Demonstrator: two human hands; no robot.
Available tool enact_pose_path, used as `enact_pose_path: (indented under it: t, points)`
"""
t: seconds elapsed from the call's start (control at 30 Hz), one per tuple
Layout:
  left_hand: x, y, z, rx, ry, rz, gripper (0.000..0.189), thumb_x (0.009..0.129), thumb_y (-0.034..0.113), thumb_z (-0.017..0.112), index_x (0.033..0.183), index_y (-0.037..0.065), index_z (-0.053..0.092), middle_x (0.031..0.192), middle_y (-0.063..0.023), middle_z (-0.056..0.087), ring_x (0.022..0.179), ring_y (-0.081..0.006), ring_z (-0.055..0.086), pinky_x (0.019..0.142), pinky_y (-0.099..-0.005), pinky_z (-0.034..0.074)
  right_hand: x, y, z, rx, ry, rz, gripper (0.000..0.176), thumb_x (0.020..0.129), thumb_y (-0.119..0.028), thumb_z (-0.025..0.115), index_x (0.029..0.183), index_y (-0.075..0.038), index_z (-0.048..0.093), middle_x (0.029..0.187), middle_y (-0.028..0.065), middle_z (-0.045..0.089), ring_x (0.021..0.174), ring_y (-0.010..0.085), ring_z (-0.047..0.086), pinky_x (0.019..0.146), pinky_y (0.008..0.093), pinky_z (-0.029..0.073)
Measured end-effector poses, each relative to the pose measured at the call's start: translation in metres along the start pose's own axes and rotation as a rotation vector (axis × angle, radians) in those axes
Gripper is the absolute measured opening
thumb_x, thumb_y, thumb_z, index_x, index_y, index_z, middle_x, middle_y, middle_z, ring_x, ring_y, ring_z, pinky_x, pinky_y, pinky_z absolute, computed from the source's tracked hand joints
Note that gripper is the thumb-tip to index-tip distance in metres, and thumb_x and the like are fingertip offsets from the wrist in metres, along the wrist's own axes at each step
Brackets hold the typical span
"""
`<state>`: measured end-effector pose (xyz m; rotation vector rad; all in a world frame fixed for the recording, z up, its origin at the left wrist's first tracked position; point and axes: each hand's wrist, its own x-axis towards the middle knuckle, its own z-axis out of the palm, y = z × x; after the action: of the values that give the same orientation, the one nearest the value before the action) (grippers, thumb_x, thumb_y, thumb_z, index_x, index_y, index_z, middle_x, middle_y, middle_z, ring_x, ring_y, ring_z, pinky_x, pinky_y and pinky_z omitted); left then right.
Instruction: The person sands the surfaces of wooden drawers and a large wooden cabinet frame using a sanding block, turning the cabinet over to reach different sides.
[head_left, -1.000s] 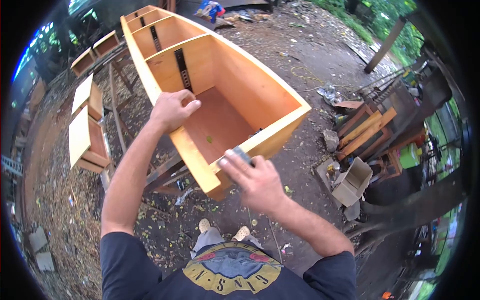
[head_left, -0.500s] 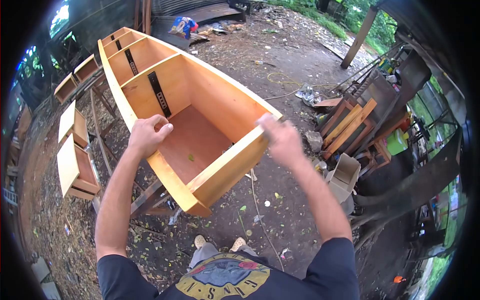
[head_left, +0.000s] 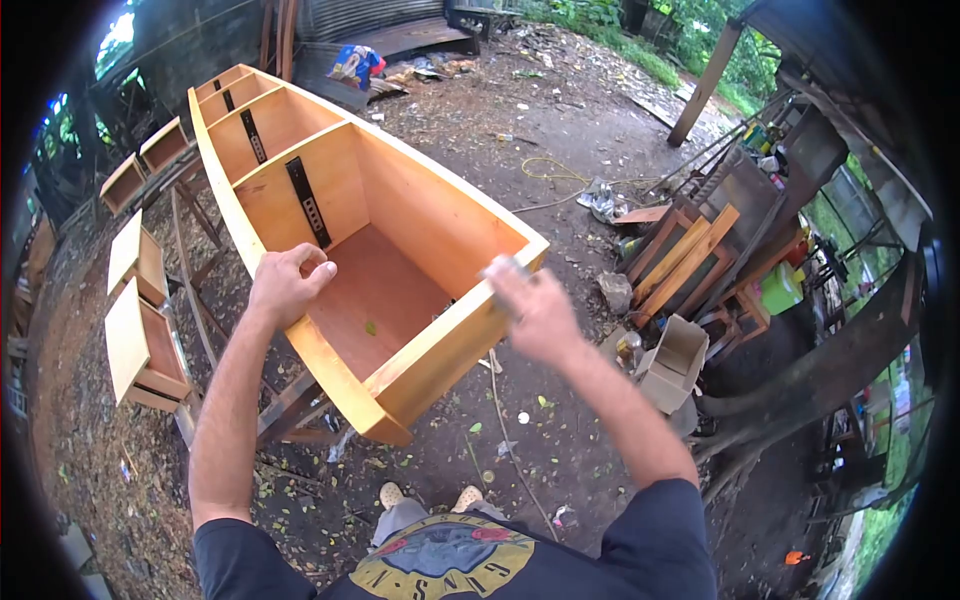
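Observation:
A long wooden cabinet frame (head_left: 455, 336) lies with its open side up, split by dividers into compartments. Black metal drawer slides (head_left: 307, 203) are fixed to the divider walls. My left hand (head_left: 288, 286) lies over the left rail, its fingers curled round the edge and its thumb toward the inside. On the near end board, my right hand (head_left: 540, 308) pinches a small greyish pad (head_left: 503, 270) against the top edge, close to the right corner. Motion blurs that pad, and I cannot tell what it is made of.
Several drawer boxes (head_left: 140, 345) with pale fronts stand at the left on wooden supports (head_left: 205, 270). To the right are a cardboard box (head_left: 673, 365), stacked wooden boards (head_left: 690, 262) and a post (head_left: 705, 85). A yellow cord (head_left: 553, 172) lies on the dirt ground.
My right hand has slid with the grey pad along the end board's top edge, away from the far right corner. My left hand keeps its place on the rail; the view has shifted slightly.

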<state>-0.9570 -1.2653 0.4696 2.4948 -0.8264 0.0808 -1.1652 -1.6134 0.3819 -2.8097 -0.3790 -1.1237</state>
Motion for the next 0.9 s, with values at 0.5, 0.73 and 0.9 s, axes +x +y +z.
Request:
enact_pose_path:
  t: [0.5,0.73,0.9]
  points:
    - [-0.002,0.0,0.001,-0.028,0.024,0.026,0.036,0.096,0.035,0.074,0.11,0.002,0.078,0.098,-0.0164,0.082,0.094,-0.0277,0.079,0.089,-0.0382,0.06,-0.007,0.069,-0.003,-0.047,-0.069,0.381,0.062,0.079,0.0,0.063,0.139,-0.013,0.071,0.144,0.0155,0.07,0.126,0.0305,0.07,0.092,0.047,0.054]
    - [-0.004,0.001,0.0,-0.028,0.0,0.017,0.035,0.096,0.034,0.074,0.109,0.002,0.079,0.098,-0.0164,0.081,0.094,-0.0272,0.079,0.089,-0.0383,0.06,-0.005,0.031,-0.003,-0.007,0.029,0.051,0.063,0.076,0.0,0.064,0.137,-0.011,0.072,0.141,0.0124,0.072,0.125,0.0311,0.07,0.089,0.0457,0.054]
    - [0.0,-0.003,0.001,-0.02,0.009,0.023,0.035,0.096,0.034,0.074,0.109,0.002,0.079,0.097,-0.0161,0.081,0.094,-0.0274,0.079,0.089,-0.0389,0.06,-0.002,0.026,0.002,-0.007,-0.05,0.119,0.06,0.079,-0.003,0.067,0.138,-0.015,0.072,0.145,0.0089,0.071,0.101,0.0337,0.069,0.088,0.0446,0.056]
